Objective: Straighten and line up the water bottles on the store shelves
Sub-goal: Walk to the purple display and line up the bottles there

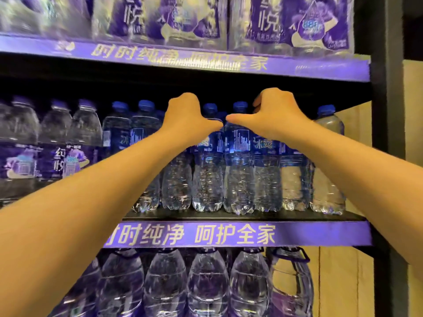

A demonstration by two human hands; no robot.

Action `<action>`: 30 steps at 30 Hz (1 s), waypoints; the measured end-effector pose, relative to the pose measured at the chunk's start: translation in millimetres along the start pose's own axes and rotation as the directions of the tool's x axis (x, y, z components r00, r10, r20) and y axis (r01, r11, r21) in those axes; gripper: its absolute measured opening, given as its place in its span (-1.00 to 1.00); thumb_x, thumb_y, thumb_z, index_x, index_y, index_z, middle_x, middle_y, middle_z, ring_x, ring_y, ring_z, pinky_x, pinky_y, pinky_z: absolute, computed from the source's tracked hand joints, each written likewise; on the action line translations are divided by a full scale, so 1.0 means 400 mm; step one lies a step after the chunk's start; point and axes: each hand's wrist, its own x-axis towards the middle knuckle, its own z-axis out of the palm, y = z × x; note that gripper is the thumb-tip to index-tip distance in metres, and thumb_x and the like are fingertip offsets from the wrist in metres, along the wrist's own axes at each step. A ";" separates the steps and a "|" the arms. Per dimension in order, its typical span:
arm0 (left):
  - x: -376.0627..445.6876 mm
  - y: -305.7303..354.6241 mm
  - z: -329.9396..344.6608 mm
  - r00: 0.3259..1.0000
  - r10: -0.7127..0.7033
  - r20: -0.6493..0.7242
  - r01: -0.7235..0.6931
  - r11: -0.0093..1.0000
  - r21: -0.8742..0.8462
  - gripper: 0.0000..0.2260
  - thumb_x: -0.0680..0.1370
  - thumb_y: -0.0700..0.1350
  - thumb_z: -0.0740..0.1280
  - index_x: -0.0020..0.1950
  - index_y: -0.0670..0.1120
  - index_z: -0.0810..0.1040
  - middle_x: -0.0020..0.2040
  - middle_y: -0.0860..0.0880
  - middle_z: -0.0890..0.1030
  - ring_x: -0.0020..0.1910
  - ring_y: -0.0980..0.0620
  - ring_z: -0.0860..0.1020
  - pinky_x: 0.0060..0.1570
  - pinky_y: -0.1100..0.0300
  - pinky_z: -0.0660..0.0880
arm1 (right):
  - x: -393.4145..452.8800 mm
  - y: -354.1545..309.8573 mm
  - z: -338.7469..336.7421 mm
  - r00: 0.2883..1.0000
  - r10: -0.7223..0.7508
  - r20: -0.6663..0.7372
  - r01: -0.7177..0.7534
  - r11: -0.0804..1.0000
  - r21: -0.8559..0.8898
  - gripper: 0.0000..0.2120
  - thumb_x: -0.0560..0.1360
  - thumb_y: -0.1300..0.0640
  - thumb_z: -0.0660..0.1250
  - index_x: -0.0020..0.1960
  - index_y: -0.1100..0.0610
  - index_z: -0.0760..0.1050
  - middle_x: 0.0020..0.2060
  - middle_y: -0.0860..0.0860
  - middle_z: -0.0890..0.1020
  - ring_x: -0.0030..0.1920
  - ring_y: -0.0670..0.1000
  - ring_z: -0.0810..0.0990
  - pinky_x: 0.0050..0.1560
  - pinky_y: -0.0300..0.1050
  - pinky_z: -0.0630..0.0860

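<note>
Forearms cross the lower frame, both reaching up to the middle shelf (240, 216). Left hand (187, 120) sits over the neck and shoulder of a blue-label bottle (176, 179), fingers curled down behind it, thumb out to the right — looks like a grip on the bottle top, though the cap is hidden under the palm. Right hand (274, 115) does the same on its neighbour (266, 170), fingers hooked over the far side, thumb pointing left, so the thumb tips nearly meet above the two bottles between them (238, 165).

Blue bottles stand in a row along the shelf's front edge, from mid-frame to the right post, roughly upright, labels turned different ways. Left of them, purple-label bottles (68, 143), blurred. Big handled jugs (207, 282) fill the shelf below; shrink-wrapped packs (290, 21) sit on the one above.

Handling, as a judgement: full bottles, so moderately heavy and bottom-stable, but tall and narrow — a push high up tips them into the next one. Thin ribbed plastic gives a bit under a squeeze; smooth label band is slick. Best hold is the stiff neck and shoulder for twisting and small slides, or lower on the ribbed body for pulling forward. Not fragile, but one knock may topple the whole row.
</note>
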 end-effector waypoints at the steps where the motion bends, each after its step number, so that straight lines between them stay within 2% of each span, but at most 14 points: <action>1: 0.002 0.000 0.005 1.000 0.002 0.009 -0.002 1.000 0.017 -0.62 0.39 0.09 0.53 -0.17 -0.10 0.39 -0.21 -0.09 0.49 -0.27 -0.04 0.40 -0.25 -0.02 0.48 | 0.004 -0.005 0.003 0.999 -0.003 0.039 0.004 1.000 -0.022 -0.34 0.32 -0.31 0.50 -0.02 0.30 0.54 -0.14 0.16 0.62 -0.09 0.16 0.60 -0.12 0.12 0.57; 6: 0.008 -0.007 0.012 0.995 0.078 0.062 -0.086 0.987 0.137 -0.63 0.35 0.05 0.57 -0.14 -0.11 0.45 -0.17 -0.14 0.59 -0.25 -0.09 0.50 -0.16 -0.10 0.57 | 0.020 -0.013 0.009 0.991 -0.001 0.132 0.013 0.996 -0.090 -0.43 0.23 -0.26 0.59 -0.20 0.19 0.44 -0.29 0.06 0.52 -0.24 0.10 0.50 -0.36 -0.07 0.41; 7: 0.010 -0.011 0.009 0.993 0.093 0.067 -0.102 0.985 0.142 -0.62 0.34 0.06 0.57 -0.14 -0.10 0.44 -0.19 -0.14 0.58 -0.25 -0.09 0.50 -0.13 -0.11 0.57 | 0.028 -0.008 0.006 0.988 0.005 0.157 0.007 0.997 -0.080 -0.44 0.23 -0.22 0.61 -0.17 0.19 0.46 -0.27 0.07 0.55 -0.22 0.11 0.53 -0.33 -0.08 0.46; 9: 0.015 -0.023 0.003 0.991 0.112 0.076 -0.121 0.984 0.130 -0.60 0.33 0.08 0.58 -0.16 -0.09 0.43 -0.23 -0.10 0.51 -0.26 -0.05 0.45 -0.10 -0.13 0.56 | 0.043 0.000 -0.003 0.971 0.024 0.239 -0.016 0.999 -0.035 -0.42 0.26 -0.15 0.63 0.05 0.22 0.53 -0.08 0.12 0.63 -0.05 0.15 0.62 -0.05 0.04 0.62; 11: 0.021 -0.034 -0.001 0.991 0.104 0.082 -0.111 0.990 0.082 -0.60 0.34 0.10 0.56 -0.16 -0.09 0.42 -0.23 -0.09 0.48 -0.25 -0.03 0.42 -0.16 -0.09 0.53 | 0.054 0.003 -0.008 0.952 0.036 0.303 -0.027 0.999 -0.035 -0.40 0.28 -0.15 0.61 0.12 0.19 0.52 0.00 0.12 0.64 0.01 0.16 0.63 0.07 0.11 0.61; 13: 0.031 -0.037 -0.003 0.993 0.082 0.089 -0.085 0.996 0.031 -0.64 0.39 0.10 0.51 -0.19 -0.09 0.42 -0.26 -0.07 0.47 -0.28 -0.02 0.40 -0.25 0.00 0.47 | 0.058 -0.005 0.000 0.962 0.020 0.273 0.004 0.996 -0.087 -0.43 0.25 -0.28 0.56 -0.04 0.15 0.51 -0.16 0.06 0.61 -0.17 0.07 0.58 -0.20 -0.07 0.56; 15: 0.046 -0.033 -0.003 0.992 0.055 0.111 -0.060 0.998 0.037 -0.66 0.43 0.07 0.48 -0.24 -0.12 0.41 -0.34 -0.06 0.47 -0.36 -0.03 0.39 -0.38 0.09 0.39 | 0.053 -0.019 0.011 0.985 -0.015 0.172 0.045 0.985 -0.169 -0.41 0.23 -0.38 0.52 -0.26 0.12 0.41 -0.36 0.01 0.49 -0.37 0.01 0.44 -0.43 -0.13 0.31; 18: 0.064 -0.022 -0.005 0.985 0.062 0.163 -0.073 0.996 0.057 -0.69 0.43 0.01 0.48 -0.12 -0.22 0.52 -0.22 -0.17 0.60 -0.32 -0.04 0.48 -0.36 0.08 0.39 | 0.049 -0.031 0.012 0.991 -0.035 0.129 0.064 0.972 -0.225 -0.40 0.23 -0.34 0.54 -0.35 0.12 0.33 -0.43 0.02 0.39 -0.43 0.02 0.36 -0.46 -0.11 0.24; 20: 0.070 -0.021 -0.007 0.982 0.077 0.173 -0.090 0.994 0.068 -0.66 0.42 0.01 0.51 -0.01 -0.21 0.56 -0.11 -0.18 0.65 -0.18 -0.10 0.60 -0.21 -0.04 0.55 | 0.054 -0.036 0.002 0.983 -0.025 0.183 0.067 0.971 -0.228 -0.44 0.23 -0.29 0.57 -0.27 0.16 0.44 -0.36 0.06 0.50 -0.34 0.08 0.46 -0.38 -0.05 0.43; 21: 0.070 -0.022 -0.009 0.983 0.084 0.164 -0.097 0.993 0.072 -0.64 0.40 0.03 0.53 0.00 -0.20 0.57 -0.10 -0.18 0.65 -0.12 -0.12 0.63 -0.14 -0.10 0.60 | 0.059 -0.036 -0.004 0.975 -0.021 0.220 0.073 0.971 -0.229 -0.44 0.25 -0.26 0.58 -0.15 0.20 0.52 -0.26 0.09 0.59 -0.23 0.12 0.55 -0.24 0.02 0.55; 23: 0.067 -0.021 -0.015 0.985 0.099 0.140 -0.109 0.992 0.070 -0.58 0.36 0.08 0.57 -0.03 -0.21 0.59 -0.12 -0.16 0.66 -0.11 -0.13 0.63 -0.10 -0.13 0.60 | 0.066 -0.032 -0.015 0.963 -0.004 0.270 0.061 0.977 -0.204 -0.38 0.28 -0.18 0.59 0.10 0.25 0.56 -0.03 0.14 0.66 -0.01 0.17 0.62 0.06 0.09 0.60; 24: 0.066 -0.019 -0.019 0.987 0.103 0.121 -0.112 0.991 0.071 -0.55 0.32 0.10 0.59 -0.06 -0.23 0.60 -0.14 -0.17 0.66 -0.12 -0.13 0.64 -0.12 -0.13 0.59 | 0.068 -0.030 -0.020 0.957 0.010 0.290 0.043 0.983 -0.176 -0.36 0.29 -0.14 0.60 0.18 0.25 0.54 0.03 0.14 0.66 0.05 0.19 0.62 0.13 0.11 0.58; 27: 0.059 -0.011 -0.022 0.994 0.090 0.064 -0.095 0.992 0.083 -0.47 0.26 0.13 0.62 -0.08 -0.27 0.61 -0.11 -0.20 0.66 -0.09 -0.16 0.64 -0.16 -0.14 0.59 | 0.072 -0.025 -0.030 0.940 0.029 0.339 0.007 0.994 -0.105 -0.34 0.31 -0.08 0.61 0.26 0.22 0.50 0.10 0.13 0.64 0.09 0.20 0.62 0.18 0.17 0.56; 30: 0.058 -0.012 -0.018 0.995 0.068 0.072 -0.073 0.995 0.066 -0.54 0.28 0.13 0.61 -0.20 -0.22 0.53 -0.27 -0.14 0.57 -0.27 -0.10 0.55 -0.28 -0.04 0.55 | 0.068 -0.032 -0.022 0.953 0.013 0.303 0.038 0.986 -0.163 -0.31 0.26 -0.27 0.57 0.14 0.21 0.53 -0.03 0.10 0.64 -0.03 0.15 0.62 0.04 0.09 0.60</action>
